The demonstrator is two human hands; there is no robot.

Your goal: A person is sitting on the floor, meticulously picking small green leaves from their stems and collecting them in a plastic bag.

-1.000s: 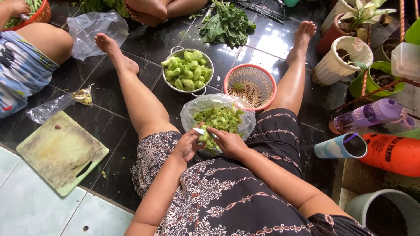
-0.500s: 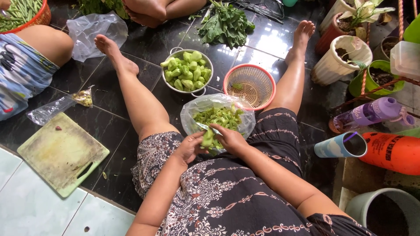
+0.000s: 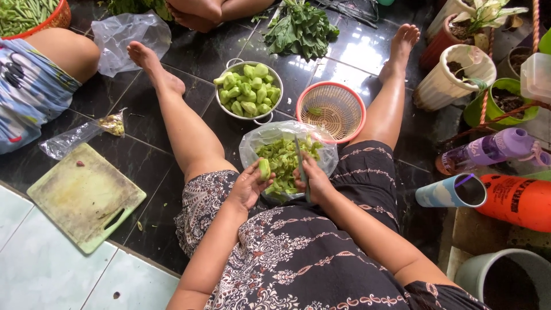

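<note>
At the centre of the frame the person sits on the dark tiled floor [image 3: 189, 57] with legs spread; the left hand [image 3: 248, 186] has its grip closed around a small peeled green vegetable piece [image 3: 264, 169], held just at the near edge of the clear plastic bag of green peelings [image 3: 287, 155] that lies between the thighs; the right hand [image 3: 313, 181] is clenched on a knife [image 3: 300, 163], blade pointing up the frame over the bag; just above, a metal colander of peeled green pieces [image 3: 248, 92] stands beside an orange plastic basket [image 3: 331, 110]; leafy greens [image 3: 301, 28] lie at upper centre; a pale green cutting board [image 3: 86, 198] rests at lower left; flowerpots [image 3: 456, 74] and a purple bottle [image 3: 488, 150] crowd the right edge.
</note>
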